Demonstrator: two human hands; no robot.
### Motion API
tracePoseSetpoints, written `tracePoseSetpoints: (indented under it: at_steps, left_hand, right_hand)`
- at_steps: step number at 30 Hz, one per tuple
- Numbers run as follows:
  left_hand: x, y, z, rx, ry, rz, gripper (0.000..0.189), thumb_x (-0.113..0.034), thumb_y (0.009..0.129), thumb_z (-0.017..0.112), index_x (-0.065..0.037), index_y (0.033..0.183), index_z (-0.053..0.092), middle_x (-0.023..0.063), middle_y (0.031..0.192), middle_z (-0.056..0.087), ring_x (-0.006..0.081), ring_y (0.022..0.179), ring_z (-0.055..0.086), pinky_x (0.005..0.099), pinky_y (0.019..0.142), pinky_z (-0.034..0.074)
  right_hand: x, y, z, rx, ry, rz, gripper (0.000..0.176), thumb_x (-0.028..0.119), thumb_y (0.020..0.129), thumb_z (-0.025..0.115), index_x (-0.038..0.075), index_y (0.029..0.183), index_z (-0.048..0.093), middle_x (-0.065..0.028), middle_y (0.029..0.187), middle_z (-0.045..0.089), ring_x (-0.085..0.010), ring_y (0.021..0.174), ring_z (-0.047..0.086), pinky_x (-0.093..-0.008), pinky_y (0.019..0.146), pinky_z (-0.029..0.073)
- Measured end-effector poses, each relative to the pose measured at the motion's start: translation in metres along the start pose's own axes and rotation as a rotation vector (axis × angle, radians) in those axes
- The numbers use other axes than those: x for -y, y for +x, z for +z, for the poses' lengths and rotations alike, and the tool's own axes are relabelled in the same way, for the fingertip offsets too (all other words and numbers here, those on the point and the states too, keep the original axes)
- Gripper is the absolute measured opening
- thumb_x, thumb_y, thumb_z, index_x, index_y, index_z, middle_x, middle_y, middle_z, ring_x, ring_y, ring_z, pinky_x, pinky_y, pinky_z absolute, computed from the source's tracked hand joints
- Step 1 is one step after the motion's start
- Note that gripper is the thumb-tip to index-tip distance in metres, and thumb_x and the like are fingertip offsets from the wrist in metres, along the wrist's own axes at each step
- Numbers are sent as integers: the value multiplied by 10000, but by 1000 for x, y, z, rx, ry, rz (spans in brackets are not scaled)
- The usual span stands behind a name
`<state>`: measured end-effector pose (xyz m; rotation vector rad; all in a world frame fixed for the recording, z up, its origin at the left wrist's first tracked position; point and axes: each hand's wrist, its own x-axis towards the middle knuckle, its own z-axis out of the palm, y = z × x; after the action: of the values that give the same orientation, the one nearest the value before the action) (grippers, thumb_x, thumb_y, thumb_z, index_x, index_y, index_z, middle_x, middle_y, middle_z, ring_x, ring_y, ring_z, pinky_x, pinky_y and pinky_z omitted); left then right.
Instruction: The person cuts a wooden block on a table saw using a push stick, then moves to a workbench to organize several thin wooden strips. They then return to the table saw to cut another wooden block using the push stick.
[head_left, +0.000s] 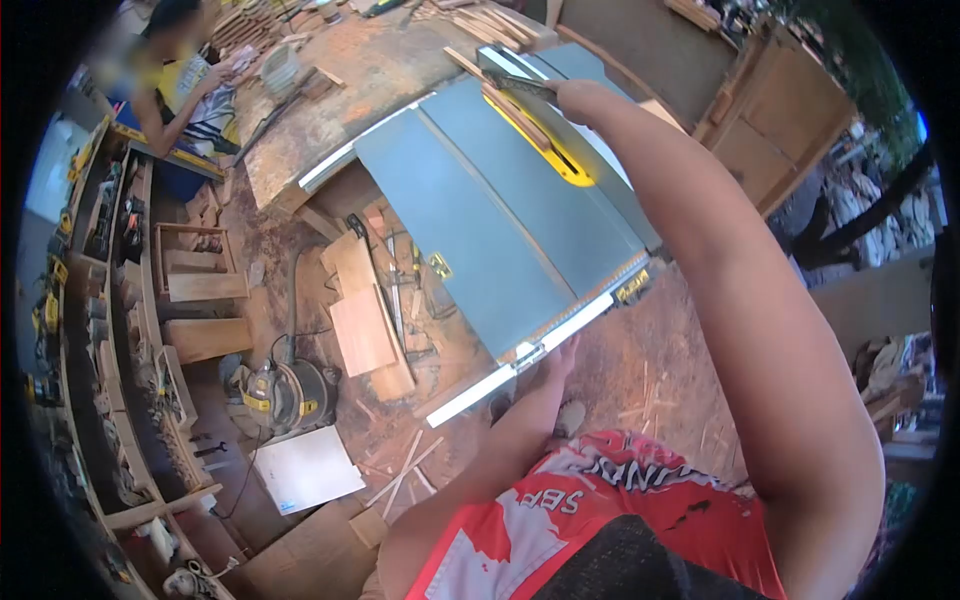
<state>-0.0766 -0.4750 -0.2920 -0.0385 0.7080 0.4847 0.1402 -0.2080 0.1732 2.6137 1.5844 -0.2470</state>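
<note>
A table saw with a grey top (480, 210) stands before me, with a yellow insert (568, 172) around its blade slot. My right hand (580, 103) reaches over the far part of the saw, its fingers closed round a dark push tool (520, 82). That tool is beside a thin wooden strip (520, 120) lying along the insert, close to the fence. My left hand (563, 362) is low at the saw's near edge, by the white front rail (480, 395); its fingers are partly hidden under the rail.
A wooden bench (330, 75) with wood strips adjoins the saw. Another person (180, 85) sits at upper left. Shelves of tools (120, 330) line the left side. A vacuum (285, 395), boards (362, 330) and offcuts are on the floor.
</note>
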Motion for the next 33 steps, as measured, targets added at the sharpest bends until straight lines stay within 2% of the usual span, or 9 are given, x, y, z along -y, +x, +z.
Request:
tracePoseSetpoints:
  at_steps: [2,4,8,13,16,22,25,27,33]
  left_hand:
    - [-5,-5,-10,53,160,-47,452,-112,916,569,-75,1363,511,131,1354,532,267,1357,421,453,1098,376]
    - [-11,-13,-29,99,373,-65,457,-116,913,579,-74,1363,512,130,1342,542,264,1350,432,449,1091,385]
    - [-35,-67,-64,-23,720,-42,425,-123,902,598,-63,1317,529,108,1234,592,243,1244,516,413,1016,438]
    - [-85,-85,-199,44,1773,185,344,-261,958,538,-43,1215,609,140,1272,616,284,1200,553,411,1040,421]
    - [-105,-101,-263,-105,1569,192,352,-245,954,478,-43,1208,616,189,1248,622,319,1220,534,439,1064,386]
    - [-147,-213,-110,-208,1374,264,299,-268,910,573,-17,1019,694,106,1017,672,179,878,589,355,781,476]
    - [-140,-159,-199,-91,1712,145,371,-272,928,482,-54,1191,627,241,1225,617,355,1153,576,449,1010,432]
    - [-125,-151,-246,-84,1796,227,339,-293,924,488,-53,1090,660,234,1114,659,361,1038,625,458,917,484]
    - [-133,-159,-184,281,2280,307,338,-319,931,565,-57,1112,677,212,1124,661,350,1033,629,435,883,509]
  right_hand:
    - [12,41,0,-5,14,-54,612,44,939,428,340,1476,430,-128,1397,562,-309,1256,568,-432,1008,484]
    - [13,82,13,-183,141,-167,626,65,945,432,323,1512,372,-162,1023,681,-265,715,667,-407,579,546]
    - [17,47,-24,10,163,-138,609,52,933,434,306,1487,422,-156,919,655,-236,592,629,-392,492,517]
    - [6,19,-39,108,88,-83,601,42,930,432,296,1474,444,-155,885,634,-225,575,614,-380,491,524]
    - [10,10,-44,154,85,-70,544,72,940,441,293,1435,488,-126,873,638,-212,581,617,-367,501,529]
    - [6,-1,-48,274,154,-118,537,112,966,461,302,1468,446,-113,770,604,-189,520,580,-352,463,506]
    - [-2,-15,-46,314,204,-145,552,148,993,471,314,1512,380,-131,768,601,-182,498,559,-351,441,498]
    - [-10,-27,-36,310,52,-176,581,133,983,481,324,1519,363,-142,800,632,-201,531,599,-377,456,512]
    - [-35,-97,11,281,23,-372,644,45,919,409,362,1480,431,-184,949,687,-305,764,684,-418,659,541]
